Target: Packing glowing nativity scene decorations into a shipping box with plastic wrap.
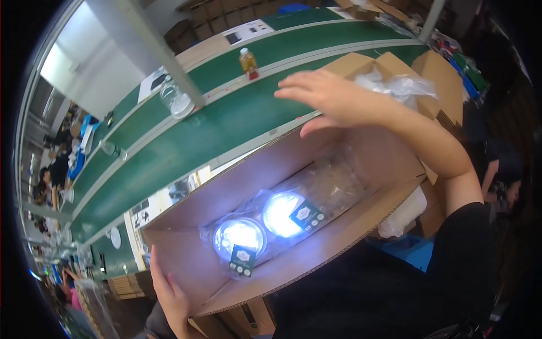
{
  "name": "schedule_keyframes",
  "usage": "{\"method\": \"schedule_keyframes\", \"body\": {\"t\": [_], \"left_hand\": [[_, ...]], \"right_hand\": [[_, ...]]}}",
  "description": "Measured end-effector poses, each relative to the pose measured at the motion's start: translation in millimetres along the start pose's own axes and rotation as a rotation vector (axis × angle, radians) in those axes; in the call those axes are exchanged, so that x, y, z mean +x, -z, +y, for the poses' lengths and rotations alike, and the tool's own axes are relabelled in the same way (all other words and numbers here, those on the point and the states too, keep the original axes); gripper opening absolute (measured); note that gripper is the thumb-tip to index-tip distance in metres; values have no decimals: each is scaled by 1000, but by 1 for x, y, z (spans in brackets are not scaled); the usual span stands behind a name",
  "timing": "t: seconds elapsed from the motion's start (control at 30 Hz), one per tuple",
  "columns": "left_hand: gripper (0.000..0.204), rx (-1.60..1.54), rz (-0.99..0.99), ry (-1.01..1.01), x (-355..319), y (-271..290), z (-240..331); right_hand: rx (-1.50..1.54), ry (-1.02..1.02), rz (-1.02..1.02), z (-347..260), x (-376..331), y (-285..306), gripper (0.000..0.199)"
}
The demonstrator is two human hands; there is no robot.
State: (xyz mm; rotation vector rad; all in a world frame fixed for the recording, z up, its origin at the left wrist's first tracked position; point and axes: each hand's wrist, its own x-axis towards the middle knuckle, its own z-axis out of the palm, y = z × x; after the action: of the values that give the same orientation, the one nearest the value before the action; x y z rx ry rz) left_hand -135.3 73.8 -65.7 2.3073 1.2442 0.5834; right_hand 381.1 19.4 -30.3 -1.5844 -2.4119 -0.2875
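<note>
An open cardboard box (237, 192) is shown across the centre of the frame. Two lit round lamps (241, 233), clear-wrapped and green-labelled, are contained in it, nearer the left hand (171, 296) at lower left, which is laid along the end wall, fingers extended; whether the wall is gripped cannot be told. The right hand (322, 99), upper centre, is held open and empty above the far rim.

Glowing discs (282, 214): glare hides their detail from you.
Green cards (241, 260): print too small for you.
Left forearm (182, 330): cut by your near edge.
</note>
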Motion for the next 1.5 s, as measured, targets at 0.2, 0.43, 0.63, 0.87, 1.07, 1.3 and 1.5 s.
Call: {"method": "schedule_keyframes", "body": {"t": [0.2,0.43,0.63,0.87,1.07,1.3,1.5], "left_hand": [[70,-22,-52,-16,28,0,2],[65,-263,-99,234,31,6,23],[37,372,-100,122,149,62,-18],[47,713,-308,-95,368,12,-108],[59,647,-322,8,502,-96,-149],[64,608,-179,-25,610,-166,-154],[72,644,-288,106,688,-190,-150]], "right_hand": [[206,-220,-341,15,-11,-33,42],[227,-261,-328,15,-17,-29,31],[270,-297,-361,26,-9,-30,30],[286,-297,-414,23,0,-30,23],[309,-348,-436,25,19,-30,19],[340,-347,-558,65,51,-47,20],[417,-396,-520,86,70,-56,15]]}}
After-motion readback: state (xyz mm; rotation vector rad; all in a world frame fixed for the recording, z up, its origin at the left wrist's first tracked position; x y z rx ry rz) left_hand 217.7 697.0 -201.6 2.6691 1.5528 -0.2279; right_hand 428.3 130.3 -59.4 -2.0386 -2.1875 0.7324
